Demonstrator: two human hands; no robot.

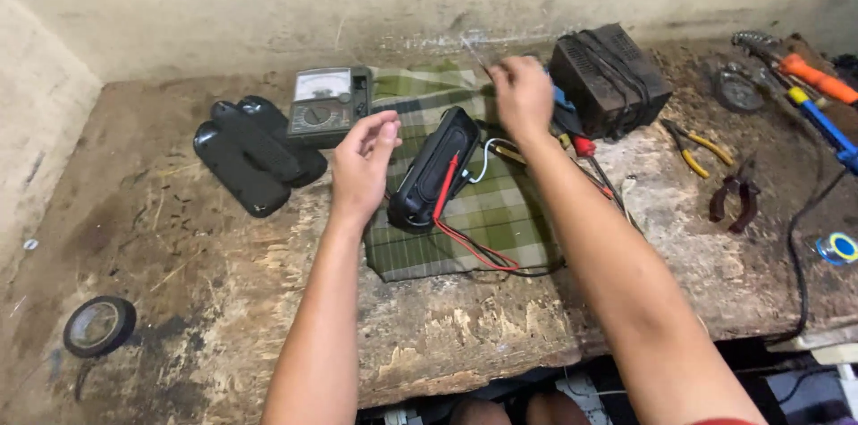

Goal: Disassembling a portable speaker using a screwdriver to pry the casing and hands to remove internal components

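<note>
My left hand (364, 155) hovers with fingers loosely curled and apart, just left of a black oblong speaker (435, 166) that lies on a green checked cloth (500, 210). Red, black and white wires (465, 242) run from the speaker across the cloth. My right hand (521, 94) is raised over the cloth's far edge, pinching a thin metal tool (474, 54) that points up and left. A grey analog multimeter (327, 103) sits just behind my left hand.
Two black plastic covers (255, 152) lie left of the meter. A black box (609, 76) stands at the back right. Yellow-handled pliers (697, 146), brown pliers (735, 200), an orange-handled tool (818, 78) and a blue tool (827, 126) lie right. A tape roll (98, 325) rests front left.
</note>
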